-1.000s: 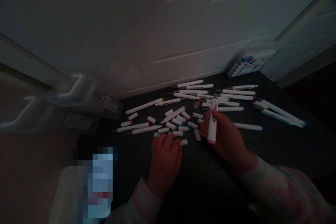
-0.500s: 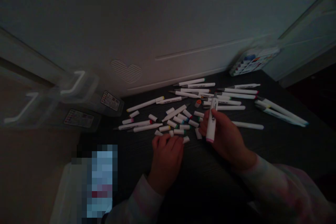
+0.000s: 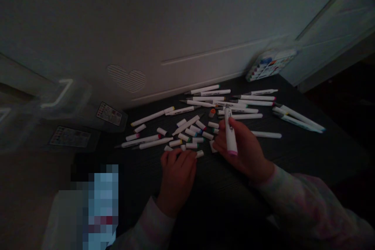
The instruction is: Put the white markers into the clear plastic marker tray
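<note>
A white marker (image 3: pixel 230 133) with a pink end is gripped between the thumb and fingers of my right hand (image 3: pixel 249 150), tilted with its pink end toward me. My left hand (image 3: pixel 178 174) rests on the dark tabletop with its fingers curled down among loose white caps; what the fingertips hold, if anything, is hidden. One cap (image 3: pixel 199 154) lies right beside that hand. Farther up are more caps with coloured ends, such as a yellow-banded cap (image 3: pixel 175 143) and an orange cap (image 3: pixel 212 113). An uncapped white marker (image 3: pixel 186 125) lies among them.
Several white markers (image 3: pixel 240 116) are spread over the dark table (image 3: pixel 140 175). A marker case (image 3: pixel 271 64) stands at the back right against the pale wall panel (image 3: pixel 187 27). Clear plastic boxes with handles (image 3: pixel 60 97) stand at the left. A blurred bright patch (image 3: pixel 102 203) is lower left.
The whole view has shifted, so the scene sits farther left. Both hands keep nearly the same pose, with the pink-ended marker still in my right hand.
</note>
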A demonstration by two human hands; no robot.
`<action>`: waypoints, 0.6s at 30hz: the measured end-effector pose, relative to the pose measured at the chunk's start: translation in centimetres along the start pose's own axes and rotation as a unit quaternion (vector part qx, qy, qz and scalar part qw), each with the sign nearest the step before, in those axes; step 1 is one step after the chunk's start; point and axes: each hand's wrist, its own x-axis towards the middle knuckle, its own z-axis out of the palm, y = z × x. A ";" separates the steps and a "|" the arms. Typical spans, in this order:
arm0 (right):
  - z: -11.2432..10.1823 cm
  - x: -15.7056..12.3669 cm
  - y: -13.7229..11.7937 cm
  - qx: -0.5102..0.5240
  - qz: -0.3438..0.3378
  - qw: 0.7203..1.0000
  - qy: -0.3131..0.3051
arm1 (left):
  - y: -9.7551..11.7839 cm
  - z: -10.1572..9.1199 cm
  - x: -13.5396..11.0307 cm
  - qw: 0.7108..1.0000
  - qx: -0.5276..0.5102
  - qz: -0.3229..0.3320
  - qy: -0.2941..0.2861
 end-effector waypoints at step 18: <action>0.1 -0.3 -0.3 0.030 0.010 0.999 -0.031 | 0.4 -0.4 0.0 0.987 -0.105 -0.004 0.120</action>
